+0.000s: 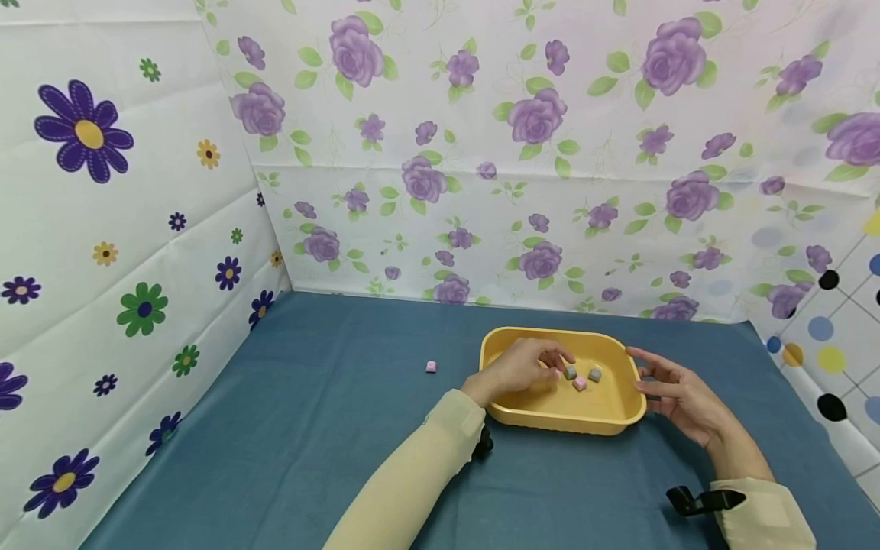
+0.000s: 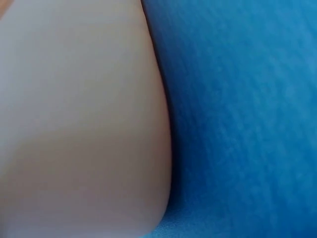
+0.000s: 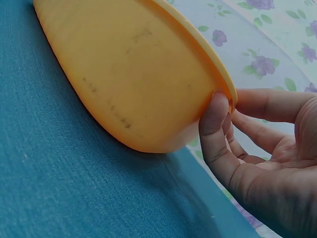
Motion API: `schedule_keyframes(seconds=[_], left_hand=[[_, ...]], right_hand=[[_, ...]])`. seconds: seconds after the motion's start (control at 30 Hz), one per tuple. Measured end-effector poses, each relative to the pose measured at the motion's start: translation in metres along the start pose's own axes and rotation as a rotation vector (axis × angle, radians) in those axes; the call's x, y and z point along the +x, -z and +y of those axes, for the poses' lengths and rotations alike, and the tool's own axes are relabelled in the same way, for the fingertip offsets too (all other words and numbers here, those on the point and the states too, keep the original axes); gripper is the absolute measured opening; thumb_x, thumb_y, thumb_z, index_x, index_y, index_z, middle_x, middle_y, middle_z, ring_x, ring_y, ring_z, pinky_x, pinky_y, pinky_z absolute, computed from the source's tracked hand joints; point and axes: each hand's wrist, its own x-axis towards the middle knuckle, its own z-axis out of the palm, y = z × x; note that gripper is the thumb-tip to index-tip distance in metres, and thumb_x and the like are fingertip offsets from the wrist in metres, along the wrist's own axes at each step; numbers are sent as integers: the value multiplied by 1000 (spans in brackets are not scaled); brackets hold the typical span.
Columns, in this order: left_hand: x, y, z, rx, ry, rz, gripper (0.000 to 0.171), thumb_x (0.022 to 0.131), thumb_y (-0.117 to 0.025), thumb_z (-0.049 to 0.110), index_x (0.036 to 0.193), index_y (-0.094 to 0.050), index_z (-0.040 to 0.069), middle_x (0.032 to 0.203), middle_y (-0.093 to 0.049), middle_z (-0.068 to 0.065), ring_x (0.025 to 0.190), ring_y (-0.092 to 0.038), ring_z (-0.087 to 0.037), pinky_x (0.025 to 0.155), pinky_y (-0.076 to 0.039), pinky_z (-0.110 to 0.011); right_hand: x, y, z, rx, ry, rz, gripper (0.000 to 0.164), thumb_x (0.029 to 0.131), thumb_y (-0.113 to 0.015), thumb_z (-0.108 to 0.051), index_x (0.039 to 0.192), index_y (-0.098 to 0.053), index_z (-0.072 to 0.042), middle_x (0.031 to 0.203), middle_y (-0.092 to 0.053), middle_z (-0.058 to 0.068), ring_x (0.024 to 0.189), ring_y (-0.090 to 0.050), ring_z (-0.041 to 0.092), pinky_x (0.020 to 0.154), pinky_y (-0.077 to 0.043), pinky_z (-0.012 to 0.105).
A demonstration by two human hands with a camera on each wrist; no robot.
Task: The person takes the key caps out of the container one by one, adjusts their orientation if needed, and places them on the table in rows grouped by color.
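A shallow yellow plastic tray (image 1: 550, 422) sits on the blue cloth. My left hand (image 1: 519, 368) reaches over its left rim, fingers bent loosely and thumb apart from them, close to the small cubes inside. Those are a grey cube (image 1: 571, 372) right by the fingertips, a pink cube (image 1: 580, 383) and another grey cube (image 1: 594, 374). At the tray's right end, my right hand (image 1: 677, 393) holds the rim between thumb and fingers; the right wrist view shows the thumb (image 3: 216, 111) against the outer wall. The left wrist view has only blurred skin and cloth.
One more pink cube (image 1: 431, 367) lies on the cloth left of the tray. Blue cloth (image 1: 275, 428) covers the table. A flowered sheet (image 1: 426, 229) hangs along the back, with patterned sheets at both sides.
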Motion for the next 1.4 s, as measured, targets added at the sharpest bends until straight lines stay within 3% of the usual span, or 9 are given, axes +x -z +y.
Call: schedule_keyframes(seconds=[0.4, 0.6, 0.87, 1.0, 1.23, 1.4], left_hand=[[1, 1, 1, -16, -19, 54, 27, 96, -65, 11, 121, -67, 21, 103, -70, 4, 97, -62, -1, 88, -48, -18], [1, 2, 2, -38, -28, 72, 28, 96, -64, 11, 124, -66, 15, 104, -70, 4, 96, -62, -1, 87, -48, -18], [2, 3, 1, -52, -27, 96, 28, 96, -65, 14, 124, -66, 19, 108, -69, 3, 97, -61, -1, 87, -49, -19], [0, 3, 2, -109, -24, 115, 30, 94, -67, 11, 124, -66, 17, 108, -69, 0, 95, -61, -1, 85, -49, -18], [-3, 5, 1, -311, -33, 187, 27, 94, -66, 10, 120, -67, 19, 105, -69, 4, 93, -64, -9, 76, -53, -23], [-6, 9, 3, -349, -50, 198, 28, 95, -65, 8, 121, -68, 15, 106, -68, 7, 95, -65, -12, 74, -54, -24]], right_hand=[[0, 0, -1, -8, -1, 1, 68, 99, -57, -5, 157, -23, -12, 117, -45, 10, 98, -63, 17, 81, -57, 40], [1, 0, -3, -6, -2, 4, 69, 99, -58, -5, 157, -22, -11, 116, -45, 9, 98, -63, 17, 81, -57, 40], [0, 0, -4, -5, 7, 3, 69, 98, -58, -5, 157, -22, -10, 115, -46, 9, 97, -63, 17, 80, -57, 40], [0, 0, -3, -6, 4, 4, 69, 99, -58, -5, 157, -22, -11, 115, -46, 8, 97, -63, 17, 81, -57, 40], [0, -1, -1, -4, 4, 3, 69, 98, -58, -5, 157, -23, -11, 115, -47, 8, 98, -63, 18, 81, -57, 40], [0, -1, -1, -2, 4, 4, 69, 98, -58, -4, 157, -22, -10, 116, -47, 9, 98, -63, 18, 81, -57, 41]])
